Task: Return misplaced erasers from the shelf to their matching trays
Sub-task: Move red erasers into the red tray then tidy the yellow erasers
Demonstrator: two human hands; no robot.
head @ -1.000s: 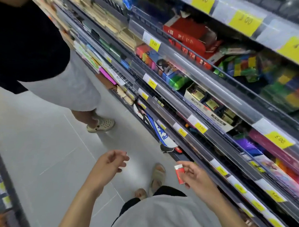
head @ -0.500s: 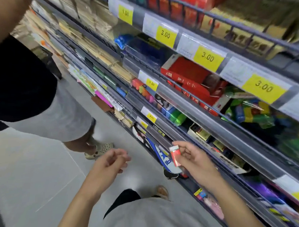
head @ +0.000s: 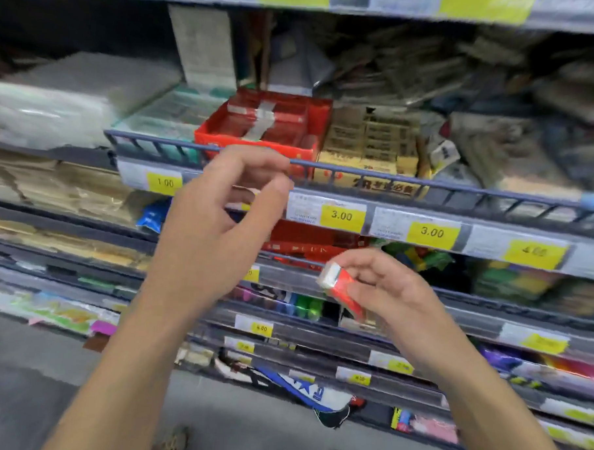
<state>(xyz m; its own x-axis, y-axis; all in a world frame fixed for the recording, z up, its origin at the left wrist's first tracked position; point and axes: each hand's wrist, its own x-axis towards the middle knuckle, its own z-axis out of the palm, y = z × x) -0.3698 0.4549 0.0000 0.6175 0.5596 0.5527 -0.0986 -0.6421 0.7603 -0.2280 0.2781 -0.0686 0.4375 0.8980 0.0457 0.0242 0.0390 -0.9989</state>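
My right hand (head: 391, 293) pinches a small eraser (head: 341, 288) with a red sleeve and a white end, held in front of the lower shelf rail. My left hand (head: 221, 221) is raised in front of the upper shelf rail, fingers loosely curled, holding nothing. Behind the rail, just above my left hand, sits a red cardboard tray (head: 258, 134) with red packs in it. To its right stands a tan cardboard tray (head: 370, 143) of boxed erasers. A second red tray (head: 308, 242) shows on the shelf below, between my hands.
Blue wire rails (head: 426, 188) with yellow price tags (head: 342, 216) front each shelf. Clear plastic packs (head: 55, 109) lie left of the red tray, jumbled dark packets (head: 498, 97) to the right. Coloured stationery fills the lower shelves. The grey floor (head: 27, 376) lies below.
The view has swung up to face the shelves. Both hands have risen; my left hand now reaches the upper rail, and my right still holds the eraser.
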